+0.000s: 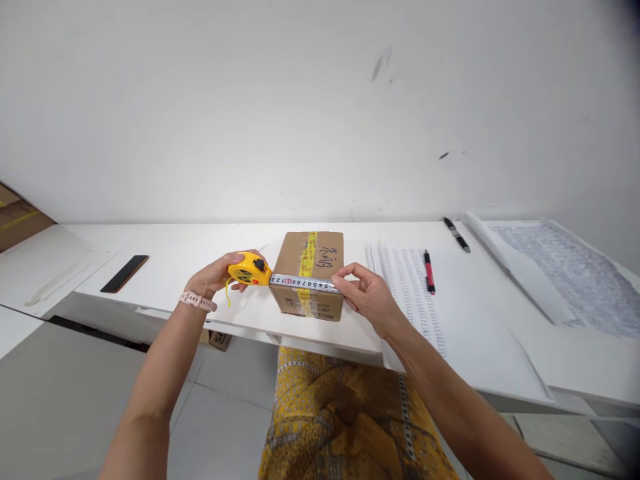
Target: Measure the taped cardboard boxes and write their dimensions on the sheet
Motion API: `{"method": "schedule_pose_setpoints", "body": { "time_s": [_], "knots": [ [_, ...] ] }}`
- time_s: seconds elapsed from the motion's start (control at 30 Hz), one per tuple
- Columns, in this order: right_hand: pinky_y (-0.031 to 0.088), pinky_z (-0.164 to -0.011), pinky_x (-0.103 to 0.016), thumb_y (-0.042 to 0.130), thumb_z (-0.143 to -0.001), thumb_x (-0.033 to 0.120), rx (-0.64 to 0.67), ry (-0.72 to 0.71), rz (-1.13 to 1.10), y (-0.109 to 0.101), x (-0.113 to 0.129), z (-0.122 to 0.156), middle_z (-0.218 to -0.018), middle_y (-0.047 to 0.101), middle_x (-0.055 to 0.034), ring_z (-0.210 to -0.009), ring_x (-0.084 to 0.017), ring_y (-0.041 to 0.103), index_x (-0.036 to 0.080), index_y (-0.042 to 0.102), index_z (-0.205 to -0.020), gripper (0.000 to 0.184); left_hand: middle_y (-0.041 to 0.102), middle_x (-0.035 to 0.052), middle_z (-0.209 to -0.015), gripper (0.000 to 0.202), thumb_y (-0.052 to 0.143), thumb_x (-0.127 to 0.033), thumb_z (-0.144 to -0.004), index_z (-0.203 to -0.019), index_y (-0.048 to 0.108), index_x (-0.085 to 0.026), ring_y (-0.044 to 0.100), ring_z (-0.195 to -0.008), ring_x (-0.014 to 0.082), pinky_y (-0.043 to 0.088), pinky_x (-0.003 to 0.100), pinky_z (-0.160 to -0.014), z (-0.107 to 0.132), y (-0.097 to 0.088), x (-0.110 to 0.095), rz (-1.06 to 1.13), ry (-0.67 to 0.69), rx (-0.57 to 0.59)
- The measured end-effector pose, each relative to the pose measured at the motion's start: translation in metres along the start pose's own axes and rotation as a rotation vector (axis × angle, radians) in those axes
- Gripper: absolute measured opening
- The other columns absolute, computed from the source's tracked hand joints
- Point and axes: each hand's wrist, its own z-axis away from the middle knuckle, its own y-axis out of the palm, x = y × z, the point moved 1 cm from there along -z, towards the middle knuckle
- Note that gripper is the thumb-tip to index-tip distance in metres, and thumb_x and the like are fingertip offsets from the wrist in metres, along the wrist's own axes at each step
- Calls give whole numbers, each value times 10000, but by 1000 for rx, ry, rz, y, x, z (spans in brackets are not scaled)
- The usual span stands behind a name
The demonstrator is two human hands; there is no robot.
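A small cardboard box [291, 257], sealed with yellow tape and marked with black handwriting, sits on the white table [165, 267] in front of me. My left hand [215, 273] grips a yellow tape measure [245, 270] by its case at the box's left side. The metal blade [300, 283] is pulled out along the near top edge of the box, its numbers facing up. At the right corner, my right hand [367, 293] pinches the blade's end between thumb and fingers.
Handwritten sheets [413, 287] with a red and black pen [429, 272] on them lie to the right. Beyond are a black marker [457, 235] and more written paper [560, 273]. A dark flat bar [125, 273] lies at left. A white wall [300, 120] backs the table.
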Motion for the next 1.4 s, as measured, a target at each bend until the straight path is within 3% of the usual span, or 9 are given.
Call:
{"method": "schedule_pose_setpoints", "body": {
  "time_s": [0.37, 0.57, 0.73, 0.83, 1.03, 1.1, 1.2, 1.27, 1.4],
  "knots": [
    [196, -413, -249, 728, -674, 636, -10, 26, -9, 1, 0, 2, -407, 381, 84, -389, -92, 275, 243, 552, -778, 442, 712, 120, -842, 504, 586, -504, -738, -1027, 618, -92, 531, -461, 104, 321, 202, -361, 4, 5, -6, -73, 25, 10],
    [240, -442, -276, 633, -786, 632, -3, -127, 168, -5, 5, 4, -468, 447, 46, -420, -114, 332, 244, 527, -702, 411, 694, 60, -885, 543, 551, -459, -780, -1166, 613, -82, 551, -556, 102, 341, 168, -421, 12, 9, -14, -129, 74, 46],
    [270, -472, -291, 549, -885, 534, 35, -372, 579, -21, 40, 28, -504, 499, 19, -444, -136, 397, 258, 563, -712, 327, 673, 143, -1078, 773, 742, -357, -658, -1383, 555, -166, 632, -817, 230, 520, 263, -581, 51, 56, -29, -189, -8, 76],
    [282, -487, -301, 544, -907, 477, 119, -507, 716, -31, 62, 45, -482, 510, 14, -427, -141, 414, 280, 615, -745, 264, 675, 156, -1099, 706, 779, -338, -637, -1313, 632, -199, 650, -797, 260, 555, 342, -633, 77, 109, -13, -123, -31, 128],
    [421, -558, -311, 482, -936, 581, 367, -532, 609, -37, 66, 34, -695, 670, -33, -590, -177, 587, 305, 676, -918, 338, 628, 115, -1085, 714, 786, -500, -682, -1300, 576, -210, 661, -852, 213, 580, 280, -671, 105, 190, 69, 465, 50, -89],
    [502, -781, -373, 445, -897, 697, 325, -611, 592, -36, 53, 16, -1039, 714, -92, -948, -246, 662, 307, 626, -1182, 517, 613, 114, -1098, 742, 785, -532, -674, -1301, 560, -206, 684, -762, 197, 581, 245, -566, 110, 195, 89, 574, 117, -170],
    [297, -1119, -538, 524, -782, 791, 325, -801, 797, -30, 26, -11, -1467, 504, -128, -1376, -334, 422, 281, 453, -1428, 826, 610, 114, -1096, 747, 752, -552, -701, -1320, 522, -203, 709, -657, 196, 528, 185, -402, 116, 187, 100, 634, 251, -273],
    [193, -1164, -554, 542, -810, 748, 317, -905, 931, -23, 8, -26, -1493, 483, -126, -1402, -323, 396, 262, 463, -1419, 783, 603, 126, -1147, 722, 738, -531, -725, -1324, 514, -194, 718, -672, 211, 528, 186, -378, 117, 178, 98, 629, 335, -343],
    [249, -1129, -504, 503, -910, 636, 222, -979, 1008, -9, -4, -45, -1428, 557, -119, -1336, -284, 483, 237, 549, -1331, 582, 611, 134, -1184, 667, 734, -477, -753, -1314, 530, -178, 722, -697, 220, 549, 199, -400, 103, 167, 88, 603, 373, -403]
  ]
}}
